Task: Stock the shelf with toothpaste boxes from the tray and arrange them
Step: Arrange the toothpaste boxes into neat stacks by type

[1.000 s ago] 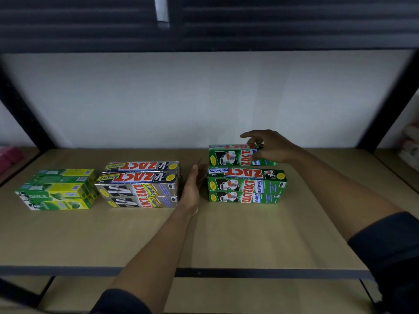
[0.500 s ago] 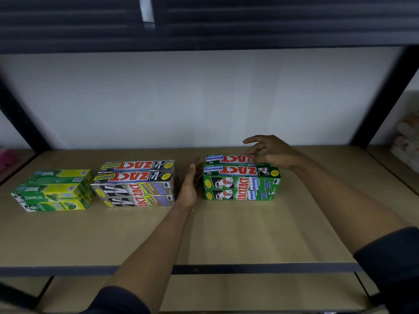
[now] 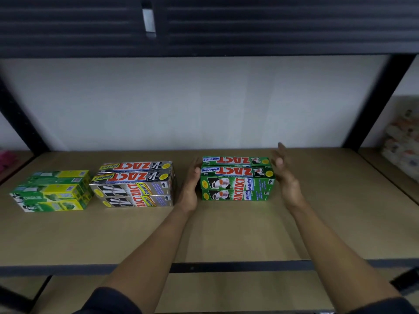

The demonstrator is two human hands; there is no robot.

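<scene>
A block of green Zact Whitening toothpaste boxes [image 3: 237, 180] stands two high and two deep on the wooden shelf [image 3: 226, 230]. My left hand [image 3: 191, 184] lies flat against the block's left end, fingers straight. My right hand [image 3: 284, 175] is upright by the block's right end with straight fingers, blurred; whether it touches the boxes I cannot tell. Neither hand holds anything. No tray is in view.
Left of my left hand stands a silver Zact Smokers stack [image 3: 136, 184], and further left a green-yellow Darlie stack [image 3: 53, 191]. Black uprights [image 3: 374, 105] frame the bay. A white wall closes the back. Packaged goods [image 3: 402, 141] fill the bay to the right.
My right hand set the upper rear green box down level with the others, then came off the top and swung to the block's right end. My left hand stayed at the left end.
</scene>
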